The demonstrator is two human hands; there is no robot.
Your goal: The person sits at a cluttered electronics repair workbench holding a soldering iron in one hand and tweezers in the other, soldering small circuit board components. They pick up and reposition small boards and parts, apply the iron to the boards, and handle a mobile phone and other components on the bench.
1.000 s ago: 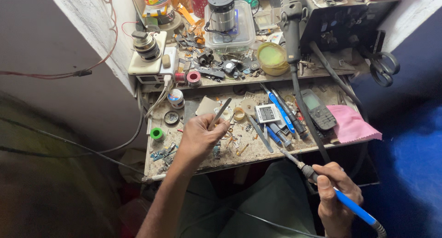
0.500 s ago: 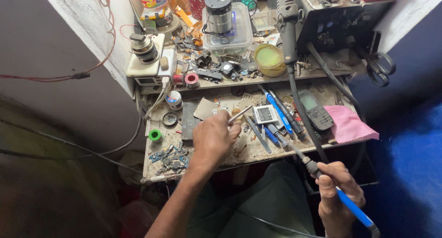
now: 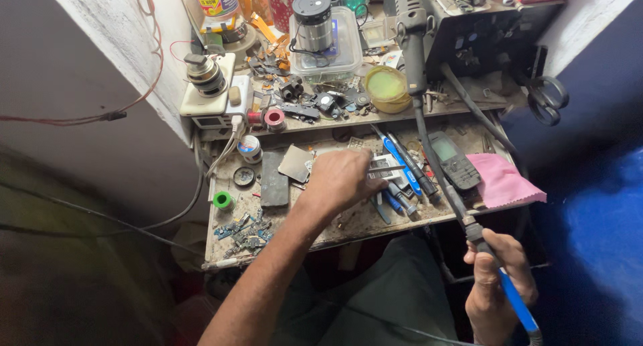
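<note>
Now, left hand (image 3: 341, 182): over the middle of the desk (image 3: 348, 225), fingers pinched on thin metal tweezers (image 3: 387, 170) pointing right.
Right hand (image 3: 497, 282): below the desk edge, fingers wrapped around a blue-handled soldering iron (image 3: 512, 299).
Nearby right: blue pens (image 3: 402, 162), dark keypad phone (image 3: 454, 160), pink cloth (image 3: 504, 184).
Nearby left: dark flat phone (image 3: 273, 178), green tape roll (image 3: 223, 200).
Across: black hot-air wand (image 3: 413, 38) and cable, between hands.

We see a rough white wall (image 3: 114, 44) at left | a dusty two-tier wooden surface (image 3: 348, 229) | a dark blue wall (image 3: 596, 185) at right | dim shadowed floor (image 3: 80, 292) below | soft daylight from above.
</note>
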